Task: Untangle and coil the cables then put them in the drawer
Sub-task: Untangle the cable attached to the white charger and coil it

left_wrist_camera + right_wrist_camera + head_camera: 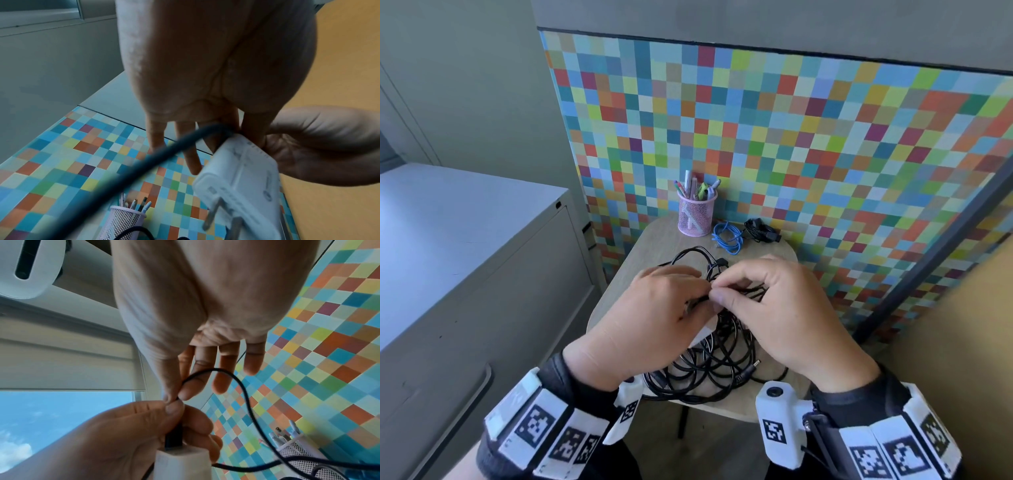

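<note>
Big checkered partition in all sorts of colours runs behind everything, with a grey cabinet off to the left, drawer front shut as far as the head view shows. In the corner sits a small wooden tabletop. Most of it is covered by a messy pile of black cables, loops lying over each other, a couple of barrel plugs poking out near the front edge.

Both hands hover over that pile. The left hand has its grip wrapped round a white charger, prongs pointing away from the palm, black lead coming out of the top. The right hand has a narrow grip, thumb and forefinger pinching that same black lead right where it leaves the plug, other fingers loosely spread.

At the back of the tabletop: a pink mesh pen cup, then a small blue cable bundle beside it, and a smaller black cable bundle just right of that.
</note>
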Motion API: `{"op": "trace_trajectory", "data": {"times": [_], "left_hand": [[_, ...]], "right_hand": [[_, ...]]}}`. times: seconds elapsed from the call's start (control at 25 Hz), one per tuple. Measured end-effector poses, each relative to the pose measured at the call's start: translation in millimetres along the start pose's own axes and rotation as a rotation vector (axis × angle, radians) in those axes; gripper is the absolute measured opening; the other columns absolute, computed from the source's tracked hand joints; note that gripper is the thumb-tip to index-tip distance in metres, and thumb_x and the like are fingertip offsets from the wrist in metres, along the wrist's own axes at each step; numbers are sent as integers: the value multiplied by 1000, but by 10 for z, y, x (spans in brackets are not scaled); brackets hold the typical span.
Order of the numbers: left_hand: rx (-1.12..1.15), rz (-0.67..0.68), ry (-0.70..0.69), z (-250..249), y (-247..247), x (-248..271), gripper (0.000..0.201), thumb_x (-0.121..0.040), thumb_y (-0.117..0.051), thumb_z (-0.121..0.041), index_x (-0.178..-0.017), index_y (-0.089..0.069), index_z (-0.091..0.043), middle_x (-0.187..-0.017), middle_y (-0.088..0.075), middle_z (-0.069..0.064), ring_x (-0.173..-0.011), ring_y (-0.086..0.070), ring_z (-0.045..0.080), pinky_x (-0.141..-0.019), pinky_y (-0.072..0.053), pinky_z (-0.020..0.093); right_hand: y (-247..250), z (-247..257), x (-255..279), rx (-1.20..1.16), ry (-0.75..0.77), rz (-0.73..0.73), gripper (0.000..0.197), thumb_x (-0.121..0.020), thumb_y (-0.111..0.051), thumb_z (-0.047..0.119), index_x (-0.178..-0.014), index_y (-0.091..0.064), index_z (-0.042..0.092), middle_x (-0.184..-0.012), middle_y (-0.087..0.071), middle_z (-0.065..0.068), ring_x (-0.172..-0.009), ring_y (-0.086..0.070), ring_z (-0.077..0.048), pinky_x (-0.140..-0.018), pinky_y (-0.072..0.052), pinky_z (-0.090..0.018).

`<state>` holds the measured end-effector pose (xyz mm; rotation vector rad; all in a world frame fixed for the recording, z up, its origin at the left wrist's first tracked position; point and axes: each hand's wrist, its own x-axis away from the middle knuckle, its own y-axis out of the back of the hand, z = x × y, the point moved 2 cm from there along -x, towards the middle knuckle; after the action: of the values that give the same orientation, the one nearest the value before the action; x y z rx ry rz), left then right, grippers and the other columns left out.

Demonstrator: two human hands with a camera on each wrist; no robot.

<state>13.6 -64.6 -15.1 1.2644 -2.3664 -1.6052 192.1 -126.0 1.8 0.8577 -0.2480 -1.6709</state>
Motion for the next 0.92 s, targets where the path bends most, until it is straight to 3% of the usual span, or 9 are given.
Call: {"op": "trace_trajectory", "data": {"times": [0.16, 0.28, 0.4, 0.52, 0.56, 0.64, 0.76, 0.84, 0.92], "left_hand": [[103, -138, 9, -16, 151, 23, 14, -98, -67, -26, -105, -79, -25, -93, -75, -9, -94, -68, 9, -81, -53, 25], [241, -47, 103, -73, 162, 25, 13, -96, -70, -26, -108, -76, -29, -88, -76, -12, -83, -72, 5, -78, -58, 33], [517, 112, 200, -145, 131, -18, 30, -103, -56, -41, -98, -73, -18, -72, -70, 2, -69, -70, 15, -71, -59, 40], [727, 46, 208, -126, 167, -28, 31, -104, -57, -35, -87, -75, -17, -78, -71, 11, -69, -63, 13, -68, -52, 31], [793, 10, 197, -102, 194, -19, 29, -102, -59, -33, -83, -76, -20, -80, -72, 14, -70, -60, 19, -73, -49, 34], [1065, -58, 204, -31, 251, -16, 26, -91, -60, -29, -76, -75, -14, -65, -62, 15, -65, -54, 36, -81, -50, 43], [1343, 49, 192, -29, 258, -2, 26, -88, -64, -25, -78, -72, -2, -46, -30, 6, -41, -49, 22, -70, -58, 40], [1343, 217, 175, -101, 164, 12, 33, -97, -57, -29, -94, -74, -2, -45, -30, -2, -34, -44, 16, -62, -55, 34], [1369, 252, 175, -148, 76, 11, 36, -105, -48, -27, -102, -74, -3, -46, -32, -4, -33, -42, 13, -57, -53, 31]], "right_hand": [[69, -47, -22, -205, -55, 35, 15, -95, -73, 18, -94, -81, 31, -71, -72, 7, -65, -68, -8, -68, -58, -32], [41, 26, -33, -229, -1, 0, 18, -95, -73, 15, -96, -78, 32, -71, -72, 7, -61, -65, -10, -58, -52, -28], [-25, 129, -59, -370, 26, 2, 9, -97, -71, 12, -101, -73, 19, -70, -70, 5, -57, -64, -8, -56, -47, -16], [64, 121, -78, -506, 26, 42, 16, -94, -66, 22, -100, -70, 8, -65, -64, -1, -49, -57, -3, -53, -43, -10], [94, 91, -78, -492, 19, 78, 18, -93, -65, 24, -100, -71, 8, -64, -63, -1, -48, -55, -2, -53, -42, -9], [124, 21, -65, -437, -6, 128, 20, -93, -63, 28, -100, -75, 12, -62, -61, -2, -48, -51, -2, -53, -40, -10], [91, -33, -52, -348, 21, 66, 22, -97, -63, 34, -105, -80, 23, -58, -55, 2, -53, -48, -6, -56, -42, -25], [51, 8, -69, -315, 51, 2, 19, -98, -65, 33, -104, -81, 26, -57, -55, 10, -56, -50, -7, -58, -45, -32], [-9, 47, -93, -294, 68, 13, 16, -100, -64, 29, -101, -80, 27, -59, -60, 18, -59, -55, -3, -62, -47, -26]]}}
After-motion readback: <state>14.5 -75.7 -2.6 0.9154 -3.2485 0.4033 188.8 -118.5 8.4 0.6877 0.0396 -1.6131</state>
